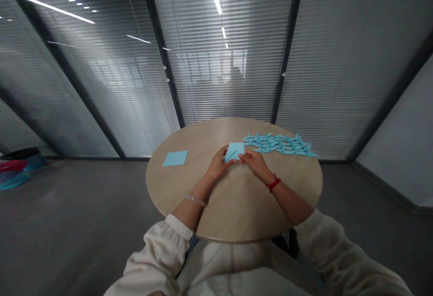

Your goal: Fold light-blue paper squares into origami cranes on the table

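A light blue sheet of paper (234, 150), partly folded, lies at the middle of the round wooden table (237, 206). My left hand (218, 164) pinches its near left edge with closed fingers. My right hand (254, 161) pinches the near right edge, also closed on the paper. A clear bracelet sits on my left wrist and a red cord on my right wrist.
A flat stack of blue paper squares (175, 158) lies on the left of the table. Several folded blue paper cranes (279, 144) are spread along the far right edge. Glass walls with blinds stand behind the table. Coloured objects (15, 170) lie on the floor far left.
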The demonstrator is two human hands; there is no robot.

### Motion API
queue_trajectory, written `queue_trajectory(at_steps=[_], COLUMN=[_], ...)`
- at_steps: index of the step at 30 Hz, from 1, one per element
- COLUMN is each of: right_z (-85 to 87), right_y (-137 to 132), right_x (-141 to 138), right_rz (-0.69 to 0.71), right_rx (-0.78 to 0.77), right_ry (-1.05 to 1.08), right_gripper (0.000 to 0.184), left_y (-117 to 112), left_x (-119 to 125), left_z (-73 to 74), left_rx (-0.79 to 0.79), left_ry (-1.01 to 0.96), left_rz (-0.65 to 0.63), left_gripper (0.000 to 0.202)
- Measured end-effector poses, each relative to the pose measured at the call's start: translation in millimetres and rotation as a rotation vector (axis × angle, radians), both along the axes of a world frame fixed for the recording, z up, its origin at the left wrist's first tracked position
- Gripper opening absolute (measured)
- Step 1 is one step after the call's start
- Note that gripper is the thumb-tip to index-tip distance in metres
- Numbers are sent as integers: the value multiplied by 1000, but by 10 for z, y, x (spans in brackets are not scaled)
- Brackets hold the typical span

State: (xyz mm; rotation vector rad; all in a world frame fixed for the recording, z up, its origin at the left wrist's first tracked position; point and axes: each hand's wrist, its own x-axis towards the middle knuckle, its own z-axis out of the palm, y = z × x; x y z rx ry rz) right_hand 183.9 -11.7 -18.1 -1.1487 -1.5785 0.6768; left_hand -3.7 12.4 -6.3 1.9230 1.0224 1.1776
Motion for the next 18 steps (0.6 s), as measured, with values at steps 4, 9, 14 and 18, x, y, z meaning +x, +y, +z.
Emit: queue_trajectory(at_steps=[4,9,14,18], right_z=[-5,3,53,94], right_y=[-23,-41,-73,-96], right_x=[-17,-43,-57,-61], right_rz=[32,6,68,100], right_rx=[15,46,101,124], right_ry=[-64,-118,-110,-65], right_gripper=[32,25,19,19], left_y=[4,-66,-114,-83], left_x=[-19,-15,44,63], left_z=[-3,35,33,32], left_rx=[-11,-31,-38,-113], left_ry=[83,137,10,-87], left_rz=[7,43,-52,-101], left_gripper=[55,64,79,83])
